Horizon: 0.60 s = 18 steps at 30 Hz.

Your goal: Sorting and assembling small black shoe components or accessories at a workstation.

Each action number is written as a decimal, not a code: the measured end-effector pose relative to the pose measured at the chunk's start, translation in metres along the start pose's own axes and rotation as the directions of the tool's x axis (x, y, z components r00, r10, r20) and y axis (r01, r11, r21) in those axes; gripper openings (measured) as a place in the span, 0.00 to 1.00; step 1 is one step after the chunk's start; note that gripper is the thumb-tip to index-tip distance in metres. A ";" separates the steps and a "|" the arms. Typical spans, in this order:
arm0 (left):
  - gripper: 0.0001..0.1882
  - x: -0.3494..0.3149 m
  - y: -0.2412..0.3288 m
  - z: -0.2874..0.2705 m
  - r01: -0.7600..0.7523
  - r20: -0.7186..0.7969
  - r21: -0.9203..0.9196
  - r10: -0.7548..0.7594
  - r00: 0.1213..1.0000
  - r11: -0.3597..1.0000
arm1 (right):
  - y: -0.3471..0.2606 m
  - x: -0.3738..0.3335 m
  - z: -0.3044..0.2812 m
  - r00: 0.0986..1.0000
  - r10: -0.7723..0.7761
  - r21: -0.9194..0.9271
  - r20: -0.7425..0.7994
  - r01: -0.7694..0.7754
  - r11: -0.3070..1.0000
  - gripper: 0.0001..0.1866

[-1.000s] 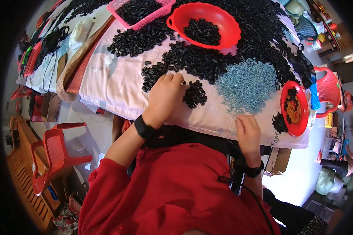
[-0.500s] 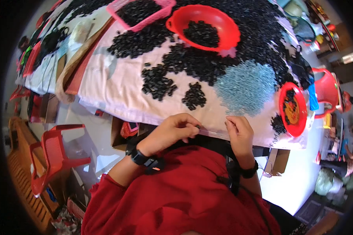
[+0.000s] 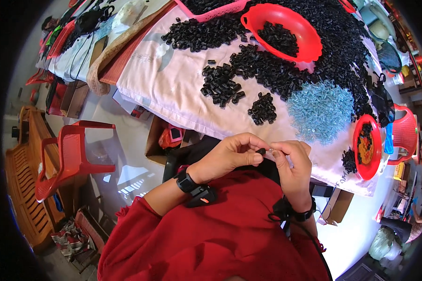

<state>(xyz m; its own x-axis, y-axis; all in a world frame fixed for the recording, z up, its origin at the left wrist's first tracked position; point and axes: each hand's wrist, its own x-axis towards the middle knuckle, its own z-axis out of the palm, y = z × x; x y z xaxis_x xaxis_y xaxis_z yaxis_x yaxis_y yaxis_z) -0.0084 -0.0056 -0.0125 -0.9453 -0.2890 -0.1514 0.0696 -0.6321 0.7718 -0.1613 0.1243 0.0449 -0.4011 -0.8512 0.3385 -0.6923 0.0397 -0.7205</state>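
Note:
My left hand [image 3: 232,153] pinches a small black plastic piece [image 3: 261,151] between thumb and fingers, just off the table's near edge. Close against it, my right hand [image 3: 294,161] is closed on a tiny clear piece [image 3: 270,150], its fingertips meeting the left hand's. Whether the two pieces touch cannot be made out. Beyond the hands lie a small pile of black pieces [image 3: 262,108] and, to its right, a heap of clear bluish pieces [image 3: 321,110]. A larger black cluster [image 3: 220,85] lies further left.
A red basin [image 3: 309,35] holding black pieces stands among a wide black spread on the pale cloth [image 3: 145,89]. Behind is a pink basket [image 3: 215,15]; at right, a smaller red bowl [image 3: 377,159]. A red plastic chair [image 3: 70,157] stands on the floor at left.
My hands have come together; before, they were apart. The black piece now shows plainly in my left fingers. The whole view has shifted, with the table appearing further right.

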 end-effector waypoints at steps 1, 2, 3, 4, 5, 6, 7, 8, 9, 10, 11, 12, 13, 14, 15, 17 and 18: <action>0.15 0.000 0.000 -0.001 -0.017 0.012 0.058 0.016 1.000 0.998 | -0.002 0.000 -0.001 1.000 -0.016 -0.011 0.024 0.017 1.000 0.04; 0.15 -0.001 0.000 -0.002 -0.018 0.009 0.057 0.017 1.000 0.998 | -0.002 -0.001 -0.001 0.998 -0.032 -0.022 0.047 0.033 0.999 0.04; 0.15 -0.003 0.002 -0.001 0.007 -0.013 0.031 -0.007 1.000 0.999 | -0.001 -0.003 -0.001 0.998 -0.033 -0.021 0.049 0.034 0.999 0.04; 0.15 -0.004 0.004 0.001 0.031 -0.033 0.004 -0.031 0.999 1.000 | 0.001 -0.004 -0.001 0.998 -0.045 -0.033 0.047 0.046 0.998 0.04; 0.15 -0.004 0.006 0.002 0.030 -0.033 0.002 -0.030 0.999 1.000 | 0.002 -0.006 -0.001 0.997 -0.056 -0.044 0.044 0.058 0.997 0.04; 0.15 -0.005 0.008 0.002 0.056 -0.033 -0.024 -0.057 0.998 0.998 | 0.002 -0.007 0.000 0.997 -0.057 -0.045 0.045 0.059 0.997 0.04; 0.14 -0.006 0.009 0.002 0.083 -0.033 -0.049 -0.084 0.996 0.995 | 0.002 -0.008 0.001 1.000 -0.022 -0.034 0.008 0.022 0.999 0.05; 0.14 -0.006 0.008 0.001 0.082 -0.034 -0.050 -0.084 0.996 0.995 | 0.001 -0.009 0.003 0.999 0.014 -0.021 -0.030 -0.014 1.000 0.05; 0.14 -0.006 0.006 0.001 0.095 -0.020 -0.077 -0.097 0.995 0.992 | 0.001 -0.008 0.002 1.000 0.013 -0.021 -0.029 -0.014 1.000 0.05; 0.14 -0.005 0.005 0.000 0.109 -0.004 -0.105 -0.110 0.994 0.989 | 0.001 -0.007 0.000 0.999 -0.021 -0.029 -0.025 0.020 0.999 0.06; 0.14 -0.005 0.006 0.001 0.109 -0.005 -0.106 -0.110 0.994 0.988 | 0.001 -0.006 -0.001 0.998 -0.055 -0.038 -0.022 0.054 0.998 0.06; 0.15 -0.005 0.008 0.001 0.138 0.004 -0.114 -0.139 0.990 0.984 | 0.001 -0.006 0.000 0.998 -0.055 -0.038 -0.022 0.054 0.998 0.06; 0.16 -0.005 0.009 0.002 0.168 0.013 -0.122 -0.168 0.986 0.978 | 0.000 -0.008 0.000 0.999 -0.028 -0.024 -0.015 0.028 0.999 0.07; 0.16 -0.005 0.008 0.003 0.169 0.013 -0.124 -0.169 0.986 0.978 | -0.001 -0.009 0.001 1.000 -0.002 -0.011 -0.007 0.002 1.000 0.08; 0.15 -0.005 0.008 0.004 0.161 -0.001 -0.115 -0.162 0.987 0.980 | 0.000 -0.009 0.001 1.000 0.000 -0.012 -0.007 0.000 1.000 0.08; 0.15 -0.004 0.005 0.002 0.152 -0.016 -0.108 -0.155 0.988 0.982 | 0.000 -0.009 0.001 0.999 -0.042 -0.008 0.025 0.042 0.999 0.09; 0.15 -0.003 -0.001 -0.002 0.103 -0.016 -0.020 -0.103 0.995 0.995 | -0.001 -0.009 0.000 0.999 -0.041 -0.009 0.026 0.042 0.999 0.09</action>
<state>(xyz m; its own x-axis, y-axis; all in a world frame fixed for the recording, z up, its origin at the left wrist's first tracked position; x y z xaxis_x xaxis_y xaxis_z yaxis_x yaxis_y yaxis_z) -0.0049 -0.0060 -0.0138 -0.9423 -0.2337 -0.2399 -0.0214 -0.6727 0.7396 -0.1571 0.1317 0.0425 -0.3561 -0.8656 0.3520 -0.7136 0.0087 -0.7005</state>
